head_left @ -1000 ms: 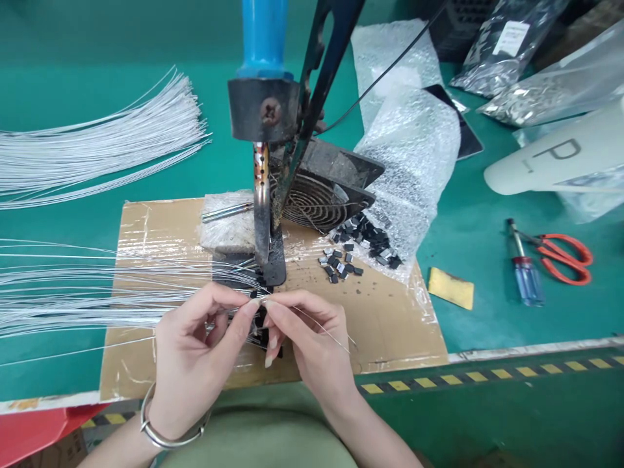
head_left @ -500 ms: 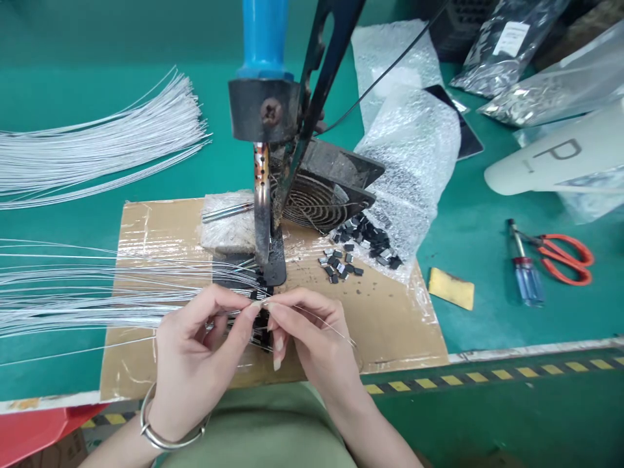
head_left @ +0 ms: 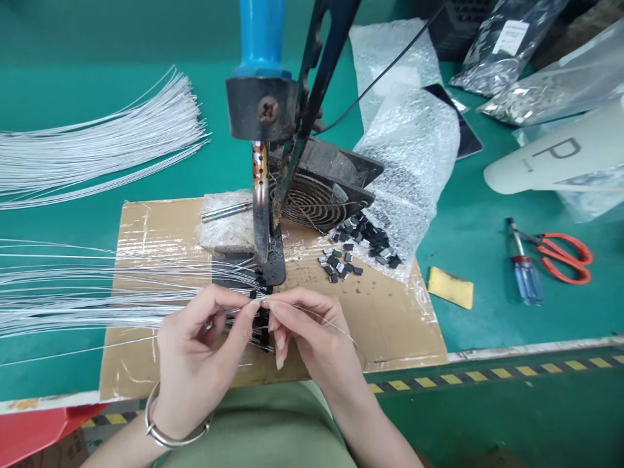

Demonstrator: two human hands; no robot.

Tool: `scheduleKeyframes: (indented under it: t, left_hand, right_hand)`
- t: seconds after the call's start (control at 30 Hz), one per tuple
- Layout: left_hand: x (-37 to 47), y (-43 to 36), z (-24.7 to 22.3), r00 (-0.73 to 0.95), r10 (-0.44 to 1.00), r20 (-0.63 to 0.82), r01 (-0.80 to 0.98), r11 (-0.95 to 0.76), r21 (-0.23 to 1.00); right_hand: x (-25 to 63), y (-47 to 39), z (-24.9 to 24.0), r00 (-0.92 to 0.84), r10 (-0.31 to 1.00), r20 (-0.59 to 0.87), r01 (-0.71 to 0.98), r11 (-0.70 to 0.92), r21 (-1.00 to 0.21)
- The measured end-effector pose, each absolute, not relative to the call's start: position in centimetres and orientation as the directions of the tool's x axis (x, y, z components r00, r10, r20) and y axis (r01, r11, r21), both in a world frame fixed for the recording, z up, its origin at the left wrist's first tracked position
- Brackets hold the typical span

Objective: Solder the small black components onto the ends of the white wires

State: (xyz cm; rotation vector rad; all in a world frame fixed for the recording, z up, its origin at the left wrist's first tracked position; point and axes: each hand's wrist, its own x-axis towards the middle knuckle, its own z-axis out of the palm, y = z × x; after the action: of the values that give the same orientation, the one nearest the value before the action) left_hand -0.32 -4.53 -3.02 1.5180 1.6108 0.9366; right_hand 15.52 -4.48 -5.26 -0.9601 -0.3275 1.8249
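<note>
Masking the pinched section, left hand (head_left: 197,357) and right hand (head_left: 322,344) stand fingertip to fingertip, wrists apart, both pinching thin wire (head_left: 336,327).

Thin white wires (head_left: 136,320): smooth, faintly glossy
Blue cylindrical handle (head_left: 262,36): glossy plastic
Brown flat cardboard (head_left: 400,325): matt paper, shiny patches
Round silver bangle (head_left: 168,444): polished metal

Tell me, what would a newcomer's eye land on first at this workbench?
Probably the soldering iron with its bright blue handle, hanging point-down at top centre. Just below its tip, the left hand and right hand meet, fingertips pinching fine wire. After that, perhaps the sheaf of white wires at upper left, or the red-handled tool beside a screwdriver at right.
</note>
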Motion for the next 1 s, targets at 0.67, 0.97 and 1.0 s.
scheduleKeyframes:
  t: [0.67, 0.97, 1.0]
  left_hand:
    - [1.0, -4.1, -2.1, -0.223, 0.958, -0.182, 0.334, 0.25, 0.909]
    - [0.5, -3.6, -1.9, -0.162, 0.974, -0.161, 0.338, 0.208, 0.918]
    - [0.3, -3.6, -2.0, -0.154, 0.976, -0.156, 0.345, 0.201, 0.917]
  right_hand:
    - [19.0, -5.6, -6.5, 0.418, 0.897, -0.144, -0.003, -0.157, -0.988]
    - [22.0, -4.5, -8.0, 0.283, 0.888, 0.363, 0.837, -0.045, -0.545]
    - [21.9, -4.6, -7.9, 0.278, 0.888, 0.367, 0.841, -0.041, -0.539]
